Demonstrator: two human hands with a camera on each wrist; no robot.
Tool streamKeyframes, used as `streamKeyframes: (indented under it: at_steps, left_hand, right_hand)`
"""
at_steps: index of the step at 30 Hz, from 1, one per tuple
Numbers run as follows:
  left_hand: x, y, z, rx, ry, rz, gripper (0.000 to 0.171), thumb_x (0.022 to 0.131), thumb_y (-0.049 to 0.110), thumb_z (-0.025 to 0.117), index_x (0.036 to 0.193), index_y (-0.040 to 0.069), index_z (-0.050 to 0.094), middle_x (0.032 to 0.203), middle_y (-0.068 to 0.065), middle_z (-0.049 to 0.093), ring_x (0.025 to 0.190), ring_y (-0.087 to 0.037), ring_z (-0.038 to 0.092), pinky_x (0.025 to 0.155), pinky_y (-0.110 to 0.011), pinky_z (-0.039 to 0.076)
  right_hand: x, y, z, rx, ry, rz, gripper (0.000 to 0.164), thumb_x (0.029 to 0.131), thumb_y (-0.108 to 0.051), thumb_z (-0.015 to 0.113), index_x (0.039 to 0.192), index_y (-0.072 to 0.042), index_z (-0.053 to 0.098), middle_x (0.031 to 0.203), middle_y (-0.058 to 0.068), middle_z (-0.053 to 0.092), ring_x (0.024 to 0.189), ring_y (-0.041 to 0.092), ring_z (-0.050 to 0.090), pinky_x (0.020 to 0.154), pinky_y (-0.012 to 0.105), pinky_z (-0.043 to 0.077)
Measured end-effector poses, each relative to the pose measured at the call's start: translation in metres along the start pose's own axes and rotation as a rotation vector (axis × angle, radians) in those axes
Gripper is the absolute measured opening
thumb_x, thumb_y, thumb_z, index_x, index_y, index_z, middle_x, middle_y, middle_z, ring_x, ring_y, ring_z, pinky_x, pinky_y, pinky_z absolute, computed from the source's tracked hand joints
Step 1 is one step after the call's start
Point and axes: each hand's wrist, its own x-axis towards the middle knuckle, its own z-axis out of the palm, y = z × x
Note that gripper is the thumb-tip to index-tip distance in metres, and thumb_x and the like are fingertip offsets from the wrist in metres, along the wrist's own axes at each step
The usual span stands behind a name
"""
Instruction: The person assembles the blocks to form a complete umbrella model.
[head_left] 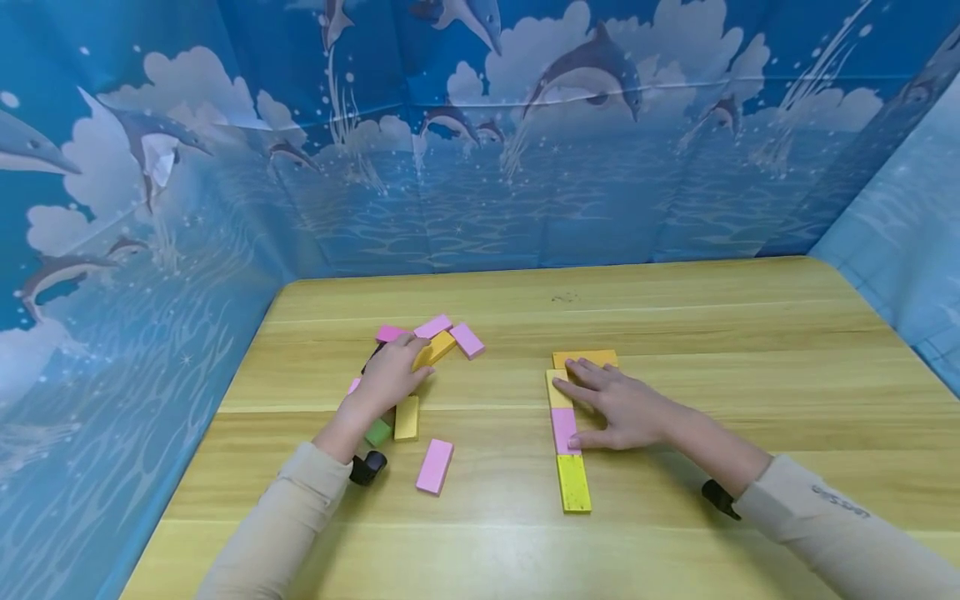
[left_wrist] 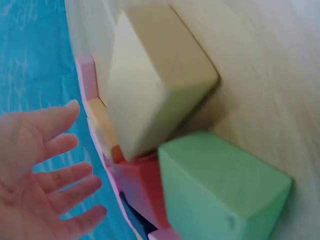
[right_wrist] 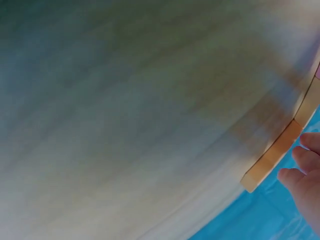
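Note:
My left hand (head_left: 386,375) is over a loose pile of wooden blocks, its fingers spread and holding nothing. Around it lie an orange block (head_left: 443,345), a pale yellow block (head_left: 407,419) and a green block (head_left: 378,432). A red block (left_wrist: 145,187) and a dark blue block (left_wrist: 136,214) show in the left wrist view. My right hand (head_left: 630,410), fingers extended, is at a line of blocks laid end to end: light orange (head_left: 557,392), pink (head_left: 564,431) and bright yellow (head_left: 574,485). Its fingertips reach an orange block (head_left: 602,357) set crosswise at the far end.
One pink block (head_left: 435,467) lies apart between the two groups. More pink blocks (head_left: 468,341) sit at the pile's far side. Behind the wooden table (head_left: 712,325) hangs a blue dolphin-print curtain (head_left: 480,200), which also covers the sides.

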Motion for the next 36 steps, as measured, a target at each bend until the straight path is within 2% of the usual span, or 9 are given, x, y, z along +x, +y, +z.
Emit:
streamKeyframes:
  at_steps: [7, 14, 17, 21, 28, 36]
  left_hand:
    - [0.004, -0.008, 0.004, -0.003, 0.026, -0.039, 0.041, 0.084, 0.016, 0.070, 0.119, -0.003, 0.059, 0.114, -0.022, 0.060, 0.099, -0.034, 0.060, 0.081, -0.045, 0.050]
    - [0.009, -0.010, 0.005, -0.076, 0.059, -0.087, 0.037, 0.079, 0.012, 0.075, 0.110, -0.005, 0.064, 0.104, -0.019, 0.064, 0.089, -0.028, 0.061, 0.077, -0.041, 0.050]
    - [0.011, -0.013, 0.006, -0.115, 0.060, -0.095, 0.032, 0.077, 0.012, 0.077, 0.103, -0.003, 0.066, 0.093, -0.014, 0.066, 0.078, -0.022, 0.057, 0.071, -0.037, 0.048]
    - [0.012, -0.020, 0.010, -0.170, 0.049, -0.091, 0.024, 0.075, 0.012, 0.078, 0.093, 0.001, 0.067, 0.077, -0.007, 0.062, 0.066, -0.017, 0.046, 0.061, -0.030, 0.039]
    - [0.012, -0.024, 0.011, -0.172, 0.012, -0.106, 0.029, 0.074, 0.016, 0.079, 0.096, 0.000, 0.068, 0.074, -0.005, 0.060, 0.064, -0.016, 0.043, 0.059, -0.029, 0.034]
    - [0.010, -0.024, 0.011, -0.215, 0.012, -0.150, 0.028, 0.074, 0.017, 0.079, 0.094, 0.000, 0.068, 0.069, -0.004, 0.055, 0.060, -0.015, 0.040, 0.056, -0.028, 0.032]
  right_hand:
    - [-0.002, 0.000, 0.002, -0.018, -0.007, -0.012, 0.086, 0.082, -0.067, 0.051, 0.144, -0.010, 0.035, 0.149, 0.022, 0.024, 0.136, 0.039, 0.023, 0.102, 0.057, 0.028]
    - [-0.001, 0.000, 0.001, -0.024, -0.002, -0.020, 0.086, 0.082, -0.067, 0.051, 0.144, -0.010, 0.036, 0.148, 0.023, 0.025, 0.135, 0.040, 0.024, 0.102, 0.057, 0.028]
    - [-0.001, 0.000, 0.001, -0.028, -0.003, -0.017, 0.086, 0.082, -0.066, 0.052, 0.144, -0.010, 0.036, 0.148, 0.023, 0.025, 0.135, 0.040, 0.025, 0.102, 0.056, 0.028]
    - [0.000, 0.001, 0.001, -0.032, -0.004, -0.013, 0.086, 0.081, -0.067, 0.052, 0.144, -0.010, 0.036, 0.148, 0.022, 0.025, 0.135, 0.040, 0.025, 0.102, 0.056, 0.028]
    - [-0.001, 0.001, 0.000, -0.040, 0.003, -0.020, 0.086, 0.081, -0.067, 0.051, 0.144, -0.009, 0.037, 0.148, 0.022, 0.027, 0.135, 0.039, 0.026, 0.101, 0.058, 0.029]
    - [-0.001, 0.001, 0.001, -0.035, 0.001, -0.019, 0.086, 0.082, -0.067, 0.051, 0.144, -0.010, 0.036, 0.148, 0.022, 0.026, 0.135, 0.039, 0.025, 0.101, 0.057, 0.029]
